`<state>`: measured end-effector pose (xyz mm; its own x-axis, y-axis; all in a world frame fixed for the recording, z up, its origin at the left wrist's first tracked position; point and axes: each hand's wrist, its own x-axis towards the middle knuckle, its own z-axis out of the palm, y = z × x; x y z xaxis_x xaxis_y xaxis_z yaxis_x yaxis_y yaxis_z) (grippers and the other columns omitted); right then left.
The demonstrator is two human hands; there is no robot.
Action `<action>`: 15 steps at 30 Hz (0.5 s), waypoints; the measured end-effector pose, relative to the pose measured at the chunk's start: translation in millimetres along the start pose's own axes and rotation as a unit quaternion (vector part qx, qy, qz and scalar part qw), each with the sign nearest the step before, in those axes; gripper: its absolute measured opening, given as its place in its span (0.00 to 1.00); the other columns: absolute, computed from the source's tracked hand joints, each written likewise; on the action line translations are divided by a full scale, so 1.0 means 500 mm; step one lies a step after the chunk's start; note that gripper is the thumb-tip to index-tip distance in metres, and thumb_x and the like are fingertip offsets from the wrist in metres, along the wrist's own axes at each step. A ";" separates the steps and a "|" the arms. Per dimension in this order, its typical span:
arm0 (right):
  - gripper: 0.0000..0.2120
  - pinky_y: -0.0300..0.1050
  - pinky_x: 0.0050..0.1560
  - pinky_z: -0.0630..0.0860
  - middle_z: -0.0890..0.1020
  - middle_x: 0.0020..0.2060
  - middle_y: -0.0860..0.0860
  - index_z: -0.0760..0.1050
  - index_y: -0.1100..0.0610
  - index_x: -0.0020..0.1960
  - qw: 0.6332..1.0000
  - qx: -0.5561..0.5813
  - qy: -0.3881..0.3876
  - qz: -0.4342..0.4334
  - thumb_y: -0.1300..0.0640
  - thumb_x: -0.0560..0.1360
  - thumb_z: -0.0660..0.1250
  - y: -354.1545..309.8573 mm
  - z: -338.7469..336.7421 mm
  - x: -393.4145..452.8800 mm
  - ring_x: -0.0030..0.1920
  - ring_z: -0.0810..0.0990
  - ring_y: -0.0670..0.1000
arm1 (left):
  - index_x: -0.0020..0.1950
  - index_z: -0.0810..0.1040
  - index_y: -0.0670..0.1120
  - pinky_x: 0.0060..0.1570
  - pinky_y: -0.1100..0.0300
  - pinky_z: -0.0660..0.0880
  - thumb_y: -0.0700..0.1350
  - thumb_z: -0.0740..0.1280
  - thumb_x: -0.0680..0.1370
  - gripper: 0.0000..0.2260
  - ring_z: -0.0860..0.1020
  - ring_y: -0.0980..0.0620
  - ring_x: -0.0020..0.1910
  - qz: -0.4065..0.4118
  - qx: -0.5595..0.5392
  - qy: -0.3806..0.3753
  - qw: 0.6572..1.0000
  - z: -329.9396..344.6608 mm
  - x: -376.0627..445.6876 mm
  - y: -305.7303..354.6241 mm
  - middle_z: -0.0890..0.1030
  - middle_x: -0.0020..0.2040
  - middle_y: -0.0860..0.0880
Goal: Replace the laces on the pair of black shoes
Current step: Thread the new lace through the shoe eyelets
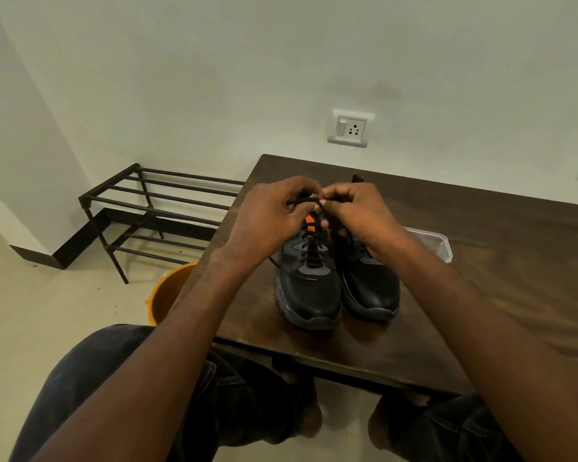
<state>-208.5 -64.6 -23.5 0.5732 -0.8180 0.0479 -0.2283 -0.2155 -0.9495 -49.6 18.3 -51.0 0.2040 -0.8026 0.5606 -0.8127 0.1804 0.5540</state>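
Two black shoes stand side by side on the dark wooden table [481, 261], toes toward me. The left shoe [309, 288] has a black lace [314, 248] threaded through its eyelets and an orange tab at the tongue. The right shoe [371, 285] is partly hidden by my right wrist. My left hand [269, 221] and my right hand [354, 211] meet above the left shoe's tongue, each pinching a strand of the black lace between curled fingers. A loose lace end trails off by my left wrist.
A clear plastic container [437, 243] sits on the table behind my right forearm. An orange bucket [169, 291] stands on the floor by the table's left edge. A black metal shoe rack [154, 211] stands against the wall. A wall socket [350, 128] is above the table.
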 end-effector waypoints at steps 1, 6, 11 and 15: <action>0.08 0.30 0.31 0.73 0.85 0.43 0.53 0.84 0.61 0.56 1.000 -0.010 -0.004 0.002 0.67 0.81 0.67 0.003 0.001 0.003 0.32 0.81 0.40 | 0.56 0.85 0.53 0.46 0.65 0.79 0.47 0.74 0.78 0.07 0.82 0.64 0.44 0.006 -0.007 -0.005 1.000 0.001 0.001 0.001 0.85 0.45 0.59; 0.07 0.30 0.46 0.75 0.84 0.48 0.45 0.84 0.52 0.51 0.986 -0.085 0.108 -0.097 0.56 0.83 0.67 0.017 0.006 0.011 0.47 0.82 0.40 | 0.42 0.83 0.46 0.21 0.65 0.62 0.47 0.71 0.81 0.09 0.65 0.58 0.21 -0.237 -0.331 -0.091 0.909 -0.016 0.012 0.008 0.70 0.26 0.56; 0.11 0.32 0.41 0.72 0.81 0.42 0.46 0.82 0.52 0.44 0.966 -0.199 0.013 -0.162 0.45 0.78 0.73 0.025 0.016 -0.003 0.41 0.79 0.41 | 0.45 0.81 0.45 0.18 0.65 0.52 0.49 0.71 0.80 0.09 0.57 0.57 0.20 -0.326 -0.490 -0.077 0.805 -0.010 0.009 -0.001 0.63 0.25 0.53; 0.17 0.37 0.43 0.74 0.82 0.35 0.51 0.78 0.54 0.35 0.990 -0.076 -0.016 -0.117 0.51 0.81 0.70 0.018 0.003 -0.002 0.36 0.79 0.44 | 0.48 0.83 0.44 0.18 0.65 0.54 0.51 0.72 0.80 0.10 0.57 0.57 0.20 -0.314 -0.475 -0.077 0.818 -0.007 0.009 -0.001 0.64 0.25 0.54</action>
<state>-210.0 -64.7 -32.6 0.6483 -0.7196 0.2489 -0.2001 -0.4764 -0.8562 -46.3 16.5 -46.3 0.2870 -0.9560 -0.0615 0.2322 0.0071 0.9726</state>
